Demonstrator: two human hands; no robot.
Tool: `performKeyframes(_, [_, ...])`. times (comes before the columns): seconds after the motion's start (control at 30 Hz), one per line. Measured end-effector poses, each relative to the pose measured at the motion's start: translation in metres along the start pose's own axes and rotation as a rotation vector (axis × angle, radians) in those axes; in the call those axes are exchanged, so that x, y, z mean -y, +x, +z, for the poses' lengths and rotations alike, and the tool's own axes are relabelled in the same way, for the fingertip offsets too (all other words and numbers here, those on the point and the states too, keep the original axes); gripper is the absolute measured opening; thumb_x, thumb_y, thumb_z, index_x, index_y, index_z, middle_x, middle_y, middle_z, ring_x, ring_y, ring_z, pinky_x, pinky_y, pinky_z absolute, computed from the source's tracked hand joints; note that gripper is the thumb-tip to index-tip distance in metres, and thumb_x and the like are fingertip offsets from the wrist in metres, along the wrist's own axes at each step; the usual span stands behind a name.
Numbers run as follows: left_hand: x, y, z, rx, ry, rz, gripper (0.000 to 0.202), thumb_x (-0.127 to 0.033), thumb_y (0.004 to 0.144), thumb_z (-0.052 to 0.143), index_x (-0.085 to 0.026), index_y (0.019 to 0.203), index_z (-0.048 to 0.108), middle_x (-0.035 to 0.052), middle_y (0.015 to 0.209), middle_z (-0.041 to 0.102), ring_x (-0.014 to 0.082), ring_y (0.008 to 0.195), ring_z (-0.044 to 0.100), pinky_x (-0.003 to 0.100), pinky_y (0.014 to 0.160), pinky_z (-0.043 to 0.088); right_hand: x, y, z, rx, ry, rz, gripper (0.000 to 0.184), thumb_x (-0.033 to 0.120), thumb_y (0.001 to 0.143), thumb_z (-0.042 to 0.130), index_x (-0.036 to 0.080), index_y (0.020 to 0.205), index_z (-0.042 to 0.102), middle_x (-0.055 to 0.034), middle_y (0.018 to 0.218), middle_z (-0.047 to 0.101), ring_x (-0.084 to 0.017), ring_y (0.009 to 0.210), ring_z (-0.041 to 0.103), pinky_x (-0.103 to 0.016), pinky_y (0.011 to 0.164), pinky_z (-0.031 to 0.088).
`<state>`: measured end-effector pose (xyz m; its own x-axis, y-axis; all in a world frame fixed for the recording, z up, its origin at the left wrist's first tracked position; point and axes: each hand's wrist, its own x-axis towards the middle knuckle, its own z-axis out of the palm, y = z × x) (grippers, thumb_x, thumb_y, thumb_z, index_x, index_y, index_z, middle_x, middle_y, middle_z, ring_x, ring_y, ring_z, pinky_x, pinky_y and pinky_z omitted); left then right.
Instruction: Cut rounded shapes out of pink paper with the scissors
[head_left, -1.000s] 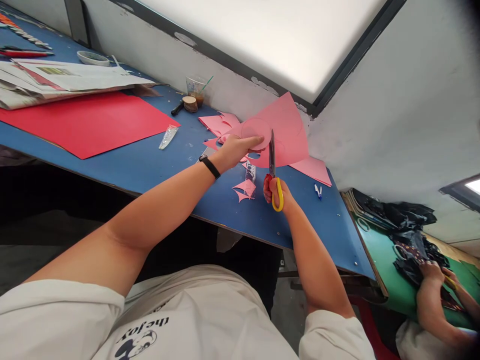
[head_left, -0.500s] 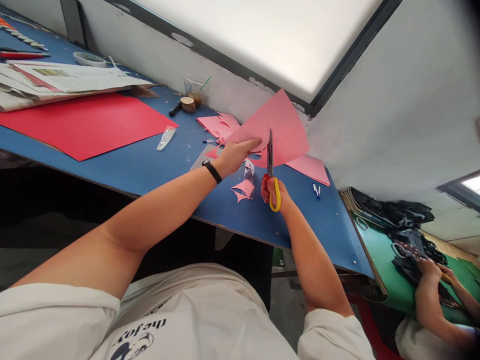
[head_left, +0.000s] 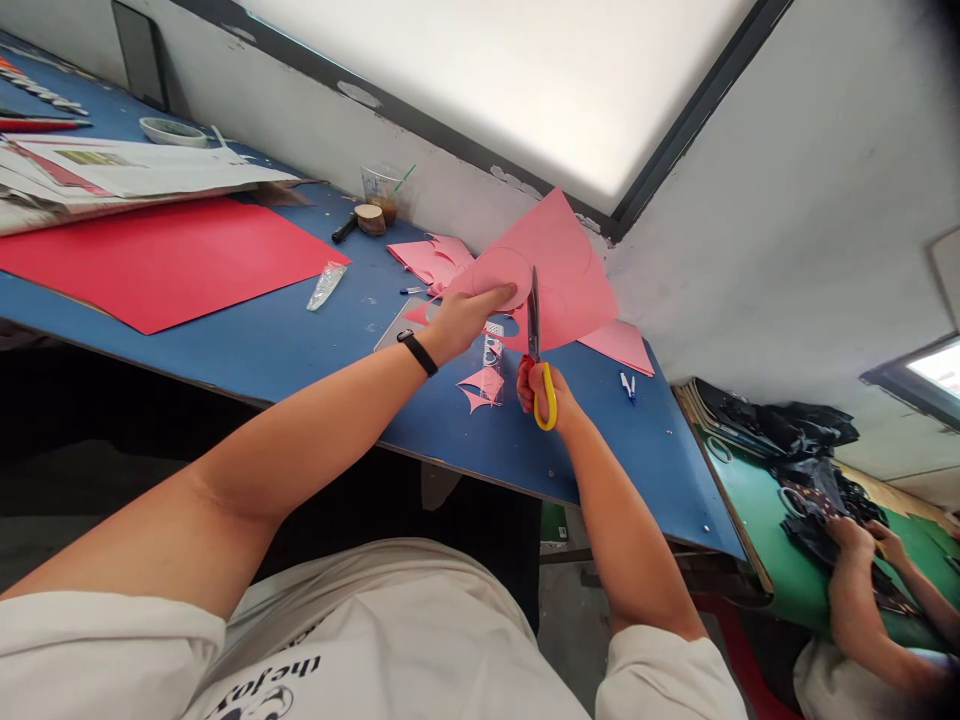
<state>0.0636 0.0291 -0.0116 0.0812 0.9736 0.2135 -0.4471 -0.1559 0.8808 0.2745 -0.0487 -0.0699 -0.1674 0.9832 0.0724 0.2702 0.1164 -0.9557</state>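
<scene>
My left hand point(head_left: 466, 318) pinches a pink paper sheet point(head_left: 559, 245) marked with drawn circles, its thumb on top. The sheet is held up above the blue table, and its lower edge has curved cut-outs. My right hand point(head_left: 541, 390) is closed round the yellow and red handles of a pair of scissors point(head_left: 533, 315). The blades point away from me and lie at the sheet, beside the circle near my left thumb. Below the hands, pink paper scraps point(head_left: 482, 387) rest on a clear patterned ruler point(head_left: 492, 350).
Left on the blue table point(head_left: 247, 345) lie red card point(head_left: 172, 260) and stacked papers point(head_left: 142, 170). Behind are a plastic cup point(head_left: 380, 190), a wood slice point(head_left: 370, 219) and more pink paper point(head_left: 431, 260). At right, a co-worker's hands point(head_left: 855, 538) work over a green table point(head_left: 757, 505).
The view has shifted slightly, so the table items sit a little lower and further left. Both hands keep their hold on the paper and scissors, with little visible change between them.
</scene>
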Motion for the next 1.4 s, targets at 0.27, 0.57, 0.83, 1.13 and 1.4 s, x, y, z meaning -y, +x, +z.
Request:
performKeyframes(0.27, [0.009,0.005,0.001,0.018,-0.098,0.019,0.039,-0.039,0.082,0.095,-0.021,0.067,0.063,0.0014,0.077,0.063,0.0154,0.073,0.063,0.030,0.063,0.055,-0.005,0.000,-0.004,-0.002,-0.049,-0.005,0.090,0.118,0.080,0.061,0.029,0.083,0.052,0.0041,0.066,0.045,-0.015,0.055,0.039,-0.032,0.050,0.041])
performKeyframes(0.57, [0.018,0.012,0.001,0.045,-0.137,0.133,0.038,-0.041,0.083,0.100,-0.020,0.072,0.071,0.0024,0.081,0.068,0.0164,0.077,0.067,0.033,0.073,0.063,-0.001,-0.003,-0.003,0.014,-0.020,-0.006,0.087,0.115,0.084,0.062,0.028,0.083,0.053,0.0043,0.067,0.044,-0.015,0.057,0.040,-0.033,0.051,0.042])
performKeyframes(0.83, [-0.004,0.002,0.007,-0.018,-0.139,0.184,0.049,-0.036,0.078,0.107,-0.021,0.067,0.062,-0.0015,0.072,0.060,0.0163,0.077,0.067,0.030,0.069,0.058,0.012,-0.005,0.002,0.042,-0.029,0.025,0.089,0.118,0.076,0.067,0.031,0.086,0.051,0.0057,0.063,0.039,-0.016,0.054,0.037,-0.035,0.050,0.041])
performKeyframes(1.13, [-0.006,-0.001,0.010,-0.091,-0.090,0.210,0.045,-0.039,0.083,0.105,-0.022,0.068,0.065,-0.0002,0.071,0.061,0.0183,0.079,0.068,0.032,0.068,0.057,0.013,-0.005,0.002,0.051,-0.032,0.027,0.093,0.120,0.073,0.066,0.029,0.083,0.053,0.0064,0.062,0.042,-0.014,0.052,0.039,-0.035,0.051,0.040])
performKeyframes(1.4, [-0.011,-0.005,0.010,-0.101,-0.074,0.182,0.054,-0.034,0.082,0.105,-0.023,0.063,0.056,-0.0029,0.066,0.051,0.0137,0.068,0.056,0.031,0.063,0.049,0.006,-0.006,0.000,0.043,-0.034,-0.003,0.090,0.117,0.079,0.065,0.029,0.085,0.054,0.0066,0.062,0.042,-0.015,0.054,0.039,-0.034,0.052,0.040])
